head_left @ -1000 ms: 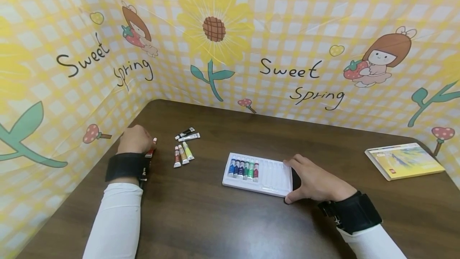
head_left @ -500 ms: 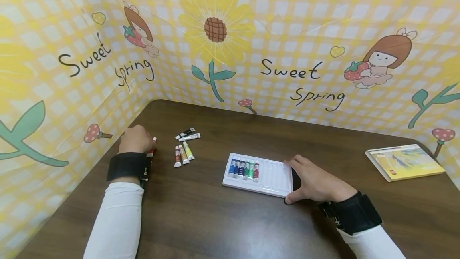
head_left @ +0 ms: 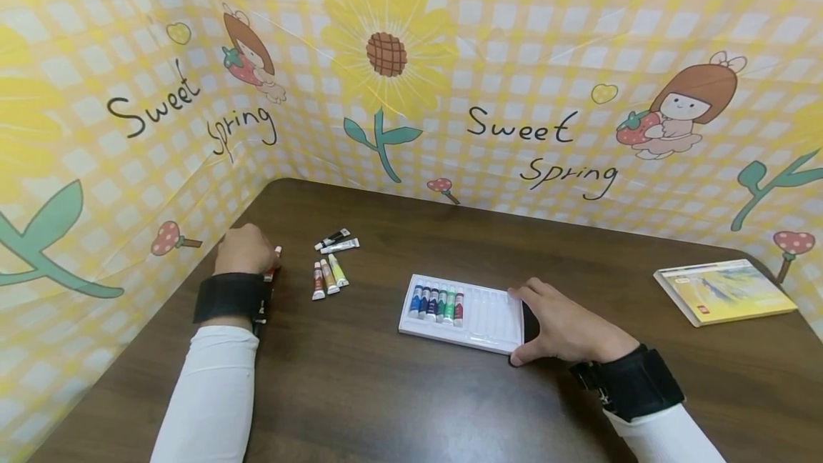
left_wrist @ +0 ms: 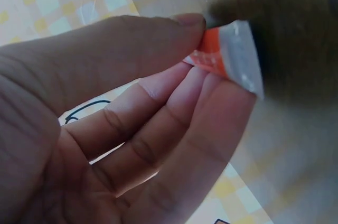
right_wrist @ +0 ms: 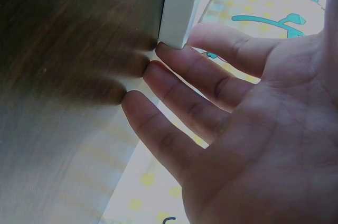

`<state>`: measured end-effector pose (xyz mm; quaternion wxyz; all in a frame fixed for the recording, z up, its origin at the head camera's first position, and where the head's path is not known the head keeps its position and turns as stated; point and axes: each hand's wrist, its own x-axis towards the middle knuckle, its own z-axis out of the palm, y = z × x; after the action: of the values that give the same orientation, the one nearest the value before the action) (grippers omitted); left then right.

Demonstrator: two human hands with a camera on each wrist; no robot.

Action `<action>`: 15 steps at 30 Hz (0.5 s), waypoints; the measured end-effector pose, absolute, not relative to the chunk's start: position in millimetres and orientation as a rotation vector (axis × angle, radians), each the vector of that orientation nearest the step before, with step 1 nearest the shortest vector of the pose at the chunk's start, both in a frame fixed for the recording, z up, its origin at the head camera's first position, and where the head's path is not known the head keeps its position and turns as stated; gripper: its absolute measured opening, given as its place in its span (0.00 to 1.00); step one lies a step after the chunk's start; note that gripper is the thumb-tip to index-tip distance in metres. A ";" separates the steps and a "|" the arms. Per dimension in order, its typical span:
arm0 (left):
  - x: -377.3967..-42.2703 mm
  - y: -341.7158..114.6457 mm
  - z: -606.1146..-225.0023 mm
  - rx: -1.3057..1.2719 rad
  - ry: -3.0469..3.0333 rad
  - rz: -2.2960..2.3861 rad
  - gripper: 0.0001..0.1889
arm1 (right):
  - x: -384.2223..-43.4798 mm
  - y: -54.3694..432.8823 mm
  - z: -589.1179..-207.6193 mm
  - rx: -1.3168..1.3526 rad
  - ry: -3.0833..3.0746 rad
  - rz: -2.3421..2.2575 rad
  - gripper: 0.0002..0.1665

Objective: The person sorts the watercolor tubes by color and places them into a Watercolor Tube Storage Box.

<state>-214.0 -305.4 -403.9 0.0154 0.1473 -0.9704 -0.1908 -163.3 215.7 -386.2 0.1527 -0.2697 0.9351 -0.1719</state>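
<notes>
Left grip [head_left: 244, 250] narrow: thumb and fingertips pinch a small orange-red paint tube [left_wrist: 222, 55], silver crimp sticking out past the fingers, cap end hidden. Right grip [head_left: 558, 324] spread wide across the near end of the white paint tray [head_left: 459, 340], holding it by the corners. Tray looks flat on the desk [head_left: 360, 384].

Risks, my read: tube is tiny and only its body is under the thumb – too light a pinch and it twists or drops, too hard and the soft body likely deforms. Loose red, tan and yellow tubes [head_left: 330, 277] sit just right of left grip, black tube [head_left: 332, 239] and white tube [head_left: 339, 245] a bit farther forward; a low sweep rightward could scatter them. Right grip pushing leftward could skid the tray; lifting that end could unseat the six slotted tubes [head_left: 437, 304] at the end away from it. Bare slots sit next to right grip, so its fingers could crowd any placing there.
</notes>
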 end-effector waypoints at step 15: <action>-190.9 -275.5 -375.5 0.515 -3.022 -0.574 0.13 | -163.0 216.5 -387.0 -0.779 2.676 -0.511 0.63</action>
<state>-190.9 -275.5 -375.5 0.0112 0.1652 -0.9689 -0.1840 -163.0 216.5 -387.0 0.1531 -0.2718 0.9332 -0.1783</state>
